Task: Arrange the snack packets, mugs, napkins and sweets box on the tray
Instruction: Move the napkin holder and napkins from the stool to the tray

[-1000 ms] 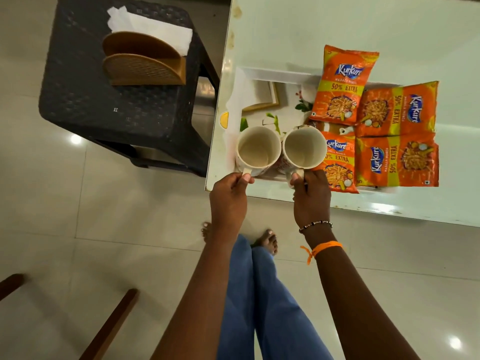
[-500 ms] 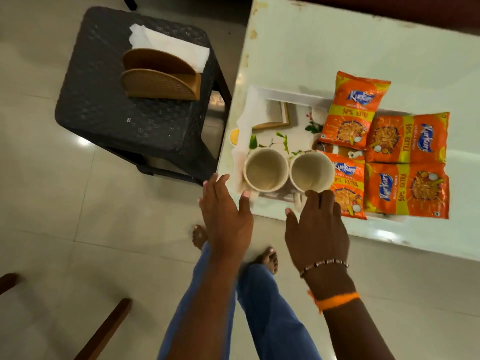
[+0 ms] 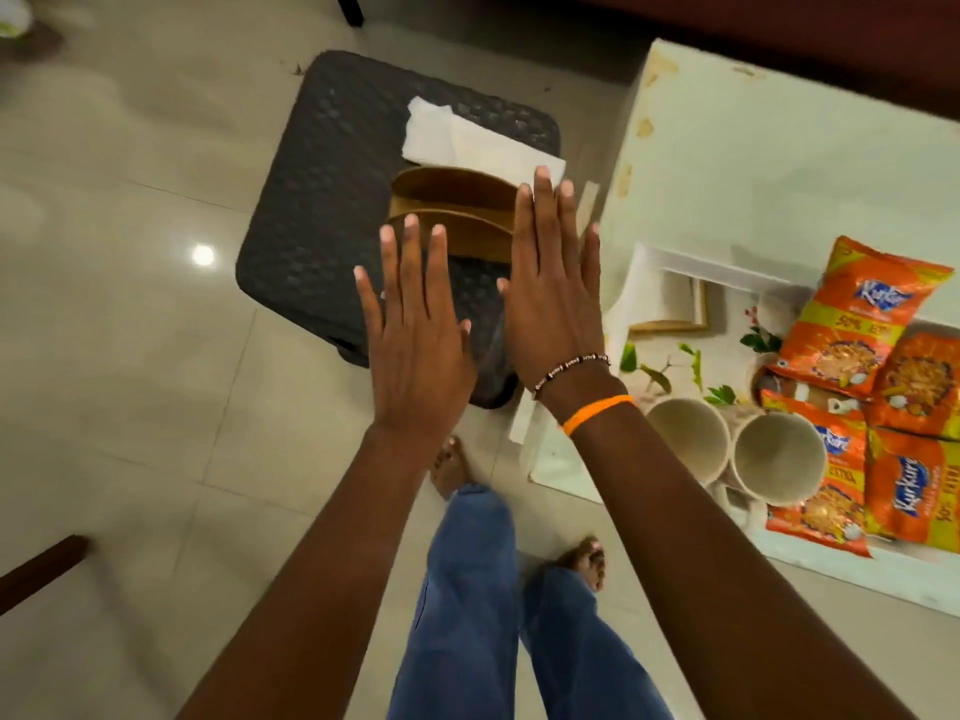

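Both hands are stretched out flat over the black stool, fingers apart and empty. My left hand hovers above the stool's near edge. My right hand covers the right end of the brown wooden napkin holder, its fingertips reaching the white napkins that stick out behind it. On the white flower-printed tray at the right stand two cream mugs side by side, next to several orange Kurkure snack packets. No sweets box is in view.
The tray lies on a pale glass-topped table whose left edge runs beside the stool. Light floor tiles surround the stool. My legs and bare feet stand between stool and table. A dark wooden piece shows at lower left.
Both hands let go of the two mugs, which now stand on the tray, and swung left and forward to the napkin holder on the stool. The view turned left.
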